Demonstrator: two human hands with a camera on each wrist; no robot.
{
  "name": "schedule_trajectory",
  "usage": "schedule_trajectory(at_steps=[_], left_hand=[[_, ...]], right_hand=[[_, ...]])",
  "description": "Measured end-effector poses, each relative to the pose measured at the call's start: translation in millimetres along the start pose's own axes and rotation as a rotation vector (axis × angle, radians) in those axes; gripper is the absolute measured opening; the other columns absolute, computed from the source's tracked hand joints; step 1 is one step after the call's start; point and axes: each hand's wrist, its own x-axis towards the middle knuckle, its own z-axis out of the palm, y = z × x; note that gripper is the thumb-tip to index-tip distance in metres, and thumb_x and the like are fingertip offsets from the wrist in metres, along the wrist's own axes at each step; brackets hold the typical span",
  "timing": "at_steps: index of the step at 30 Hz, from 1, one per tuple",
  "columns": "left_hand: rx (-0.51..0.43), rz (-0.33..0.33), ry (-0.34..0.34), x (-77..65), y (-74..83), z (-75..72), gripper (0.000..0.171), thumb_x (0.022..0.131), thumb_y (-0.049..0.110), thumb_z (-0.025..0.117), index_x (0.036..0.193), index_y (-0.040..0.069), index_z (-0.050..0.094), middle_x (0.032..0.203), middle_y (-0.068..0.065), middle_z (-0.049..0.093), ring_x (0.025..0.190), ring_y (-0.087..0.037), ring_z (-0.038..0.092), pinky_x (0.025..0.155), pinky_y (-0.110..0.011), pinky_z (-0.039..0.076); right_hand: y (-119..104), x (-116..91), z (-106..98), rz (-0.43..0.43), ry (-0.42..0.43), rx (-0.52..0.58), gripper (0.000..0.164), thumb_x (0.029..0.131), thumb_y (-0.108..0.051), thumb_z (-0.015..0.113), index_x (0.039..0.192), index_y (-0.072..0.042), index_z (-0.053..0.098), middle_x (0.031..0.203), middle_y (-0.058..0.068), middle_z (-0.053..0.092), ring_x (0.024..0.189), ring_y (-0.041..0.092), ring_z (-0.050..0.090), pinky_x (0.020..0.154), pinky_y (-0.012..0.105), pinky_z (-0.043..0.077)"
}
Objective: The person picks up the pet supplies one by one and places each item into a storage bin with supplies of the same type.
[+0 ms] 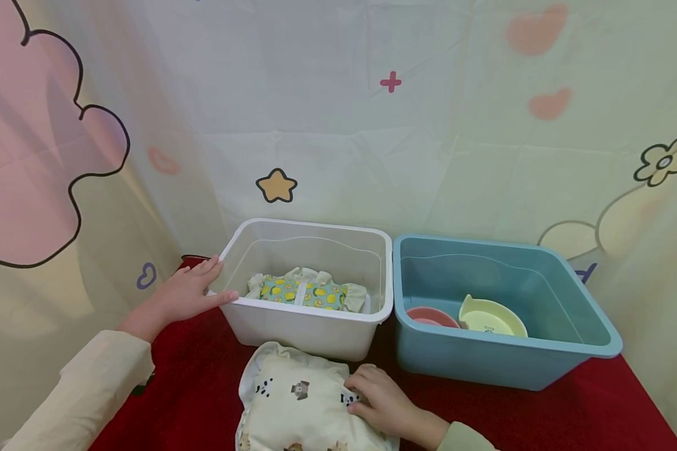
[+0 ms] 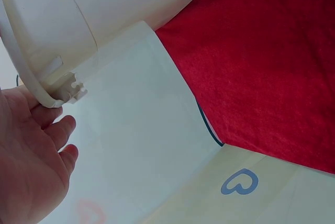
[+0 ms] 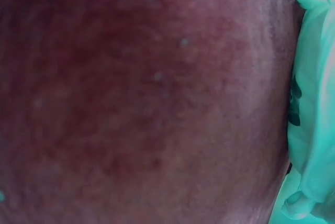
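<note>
A cream pillow (image 1: 296, 401) printed with dogs and pandas, edged with a pale ruffle, lies on the red cloth in front of the white bin (image 1: 304, 307). My right hand (image 1: 380, 401) grips its right side, with thumb and fingers bent on the fabric. In the right wrist view, skin fills most of the picture and the pillow (image 3: 316, 93) looks green at the right edge. My left hand (image 1: 188, 294) rests on the bin's left rim, fingers and thumb extended. The left wrist view shows this hand (image 2: 34, 156) against the rim (image 2: 23, 72).
Inside the white bin lies a lemon-print cloth item (image 1: 282, 289) with ruffled ends. Right beside it stands a blue bin (image 1: 502, 357) holding a pink dish (image 1: 431, 316) and a pale yellow dish (image 1: 493, 316). Red cloth (image 1: 186, 376) lies underneath; a printed curtain (image 1: 338, 125) hangs behind.
</note>
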Motion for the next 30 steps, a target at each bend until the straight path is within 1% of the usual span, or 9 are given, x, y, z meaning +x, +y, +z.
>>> schedule_trajectory(at_steps=[3,8,12,17,19,22,24,30], left_hand=[[0.000,0.002,0.001,-0.1,-0.1,0.0,0.089,0.080,0.064,0.041,0.138,-0.001,0.024,0.144,-0.023,0.019,0.131,-0.040,0.020,0.103,-0.061,0.011],[0.001,0.003,-0.002,0.7,-1.0,0.8,0.089,0.080,0.064,0.041,0.138,-0.001,0.024,0.144,-0.023,0.018,0.131,-0.041,0.019,0.103,-0.061,0.011],[0.001,-0.003,-0.002,1.3,-1.8,1.0,0.090,0.080,0.065,0.041,0.138,-0.001,0.023,0.144,-0.023,0.018,0.131,-0.041,0.019,0.103,-0.061,0.011],[-0.005,-0.013,-0.002,1.4,-1.5,0.8,0.090,0.079,0.066,0.041,0.138,0.000,0.023,0.145,-0.022,0.017,0.131,-0.041,0.019,0.104,-0.060,0.010],[-0.005,-0.013,-0.002,1.2,-1.1,0.4,0.090,0.079,0.066,0.041,0.138,0.000,0.023,0.145,-0.022,0.017,0.131,-0.041,0.020,0.104,-0.060,0.011],[-0.005,-0.009,-0.001,0.5,0.3,-0.2,0.090,0.079,0.065,0.041,0.138,-0.001,0.023,0.144,-0.023,0.018,0.130,-0.042,0.020,0.103,-0.061,0.011],[-0.007,-0.010,-0.001,0.0,0.4,-0.2,0.090,0.079,0.065,0.041,0.138,-0.001,0.023,0.144,-0.023,0.018,0.130,-0.042,0.021,0.103,-0.061,0.011],[-0.015,-0.028,-0.002,-0.7,0.2,0.2,0.091,0.079,0.066,0.041,0.139,0.001,0.022,0.145,-0.022,0.017,0.130,-0.043,0.019,0.102,-0.062,0.011]], right_hand=[[-0.8,0.6,0.5,-0.013,0.013,-0.001,0.020,0.080,-0.029,0.063,0.097,-0.020,0.058,0.090,-0.012,0.053,0.090,0.005,0.045,0.085,0.029,0.042],[-0.7,1.4,3.1,-0.083,0.066,-0.018,0.012,0.078,-0.022,0.065,0.085,-0.020,0.056,0.081,-0.013,0.049,0.082,0.003,0.043,0.077,0.023,0.041],[0.4,2.0,6.2,-0.146,0.128,-0.035,0.014,0.076,-0.017,0.067,0.076,-0.020,0.053,0.074,-0.012,0.045,0.076,0.002,0.040,0.071,0.017,0.037],[0.2,1.4,8.4,-0.215,0.208,-0.060,0.017,0.074,-0.014,0.068,0.073,-0.019,0.052,0.071,-0.011,0.044,0.072,0.001,0.038,0.068,0.015,0.035],[-0.2,1.1,8.6,-0.224,0.223,-0.067,0.018,0.074,-0.014,0.068,0.073,-0.018,0.051,0.070,-0.011,0.043,0.072,0.002,0.038,0.067,0.015,0.035],[-1.2,0.7,8.1,-0.216,0.230,-0.074,0.019,0.075,-0.013,0.067,0.072,-0.019,0.049,0.070,-0.012,0.043,0.072,0.002,0.038,0.066,0.015,0.034],[-2.1,0.2,7.6,-0.205,0.235,-0.079,0.019,0.075,-0.012,0.066,0.072,-0.020,0.049,0.070,-0.012,0.045,0.074,0.003,0.040,0.068,0.016,0.036],[-5.2,-2.4,4.6,-0.169,0.243,-0.061,0.017,0.076,-0.010,0.065,0.075,-0.019,0.051,0.077,-0.012,0.054,0.081,0.005,0.047,0.076,0.023,0.043]])
